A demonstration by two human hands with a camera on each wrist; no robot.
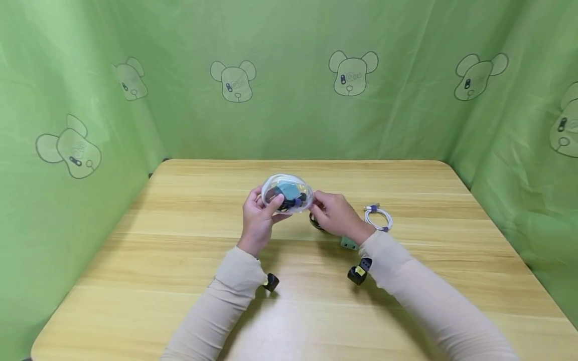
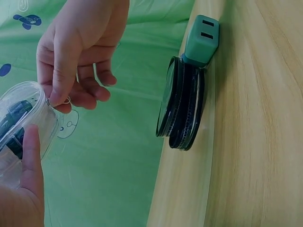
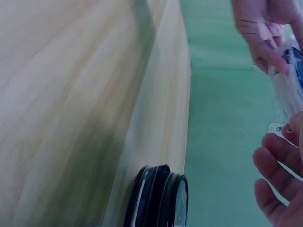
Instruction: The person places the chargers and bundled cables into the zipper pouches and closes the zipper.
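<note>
Above the table, my left hand (image 1: 257, 220) holds a small clear zip case (image 1: 289, 189), its thumb across the front. Dark items and a light blue piece show through the clear wall. At the case's right end, my right hand (image 1: 335, 214) pinches a small pull (image 2: 66, 100) between thumb and forefinger. The other fingers of that hand are loosely bent in the left wrist view. Below the hands, a round black-rimmed case (image 2: 182, 106) stands beside a green charger (image 2: 202, 40); in the head view the right hand partly hides the round case.
A coiled white cable (image 1: 390, 218) with purple ties lies right of the right hand on the wooden table (image 1: 180, 281). Green curtains (image 1: 289, 125) with bear-head prints surround the table at the back and sides. A small dark camera (image 1: 357, 275) hangs at the right wrist.
</note>
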